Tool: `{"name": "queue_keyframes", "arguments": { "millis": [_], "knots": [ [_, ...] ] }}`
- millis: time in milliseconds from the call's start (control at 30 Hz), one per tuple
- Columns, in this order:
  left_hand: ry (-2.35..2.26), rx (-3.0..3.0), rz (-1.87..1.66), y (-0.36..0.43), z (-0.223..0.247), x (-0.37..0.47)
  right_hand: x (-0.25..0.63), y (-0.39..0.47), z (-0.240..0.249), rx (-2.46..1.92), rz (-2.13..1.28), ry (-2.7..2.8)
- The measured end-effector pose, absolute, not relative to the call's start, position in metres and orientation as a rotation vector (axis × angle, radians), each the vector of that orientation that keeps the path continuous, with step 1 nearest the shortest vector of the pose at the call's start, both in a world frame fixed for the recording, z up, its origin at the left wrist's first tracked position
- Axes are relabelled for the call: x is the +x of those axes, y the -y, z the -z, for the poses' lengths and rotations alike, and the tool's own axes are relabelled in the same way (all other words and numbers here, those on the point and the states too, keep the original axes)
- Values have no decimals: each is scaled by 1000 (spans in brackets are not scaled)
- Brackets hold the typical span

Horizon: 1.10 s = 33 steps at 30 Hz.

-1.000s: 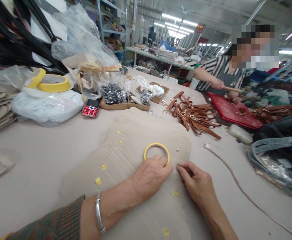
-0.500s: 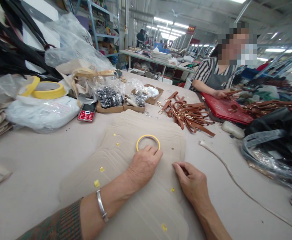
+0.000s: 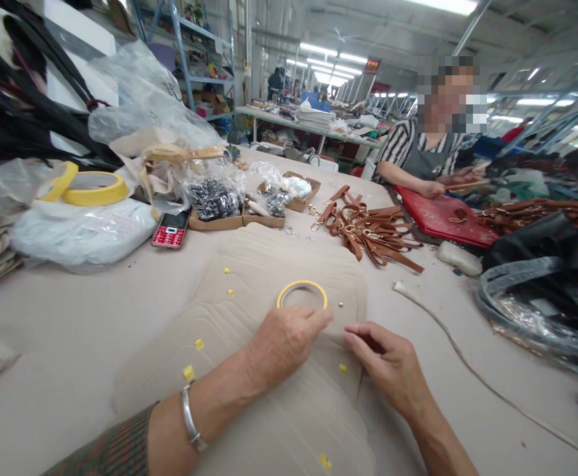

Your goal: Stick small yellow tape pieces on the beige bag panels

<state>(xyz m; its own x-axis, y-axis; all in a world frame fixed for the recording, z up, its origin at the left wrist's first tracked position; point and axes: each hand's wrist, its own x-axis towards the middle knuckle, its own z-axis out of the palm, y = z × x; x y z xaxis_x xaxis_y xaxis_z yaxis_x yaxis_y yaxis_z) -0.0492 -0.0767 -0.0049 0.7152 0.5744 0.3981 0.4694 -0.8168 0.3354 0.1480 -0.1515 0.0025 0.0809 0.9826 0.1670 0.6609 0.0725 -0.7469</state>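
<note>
My left hand (image 3: 289,340) is closed around the near edge of a narrow roll of yellow tape (image 3: 281,291), which stands out beyond the fingers. Under both hands lie overlapping stacks of beige fabric panels (image 3: 249,423). Small yellow tape squares (image 3: 188,372) and a small metal stud (image 3: 341,305) dot the panels. My right hand (image 3: 390,360) is just to the right of the roll, thumb and index finger pinched together over the panels' right edge. Whatever lies between those fingertips is too small to make out.
Brown leather straps (image 3: 368,228) with metal clasps lie ahead. Small cardboard boxes (image 3: 263,218) hold bagged hardware, beside a red phone (image 3: 170,233). Wider yellow tape rolls (image 3: 95,190) rest on a white bag at left. A cord (image 3: 447,344) runs along the right. A co-worker (image 3: 417,155) sits opposite.
My left hand has shifted slightly right with the tape roll, closer to my right hand's fingertips. My right hand stays pinched at nearly the same spot. The co-worker's hands have moved a little.
</note>
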Motion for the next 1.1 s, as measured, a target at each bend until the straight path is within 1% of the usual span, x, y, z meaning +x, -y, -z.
{"name": "queue_keyframes", "arguments": {
  "millis": [100, 233, 433, 533, 600, 667, 800, 867, 967, 1100],
  "knots": [
    [-647, 2627, -877, 81, 6, -49, 138, 148, -3, -1447, -415, 1692],
    [-631, 2644, -894, 85, 5, -47, 128, 146, -6, -1296, -268, 1828],
    [-671, 2669, -841, 87, 7, -46, 127, 146, -2, -1295, -104, 1919],
    [-688, 2655, -802, 88, 7, -46, 125, 149, 0, -1325, 19, 1918],
    [-699, 2666, -790, 88, 5, -46, 122, 152, -1, -1359, 38, 1884],
    [-710, 2691, -813, 89, 3, -46, 116, 153, -4, -1439, -78, 1778],
    [-677, 2746, -935, 92, -1, -46, 113, 150, -6, -1636, -638, 1288],
    [-679, 2779, -940, 93, -2, -46, 120, 146, -4, -1673, -807, 1065],
    [-814, 2854, -766, 90, -1, -46, 133, 141, 4, -1703, -899, 969],
    [-955, 2933, -432, 84, -1, -45, 144, 140, 16, -1740, -942, 1053]
  ]
}}
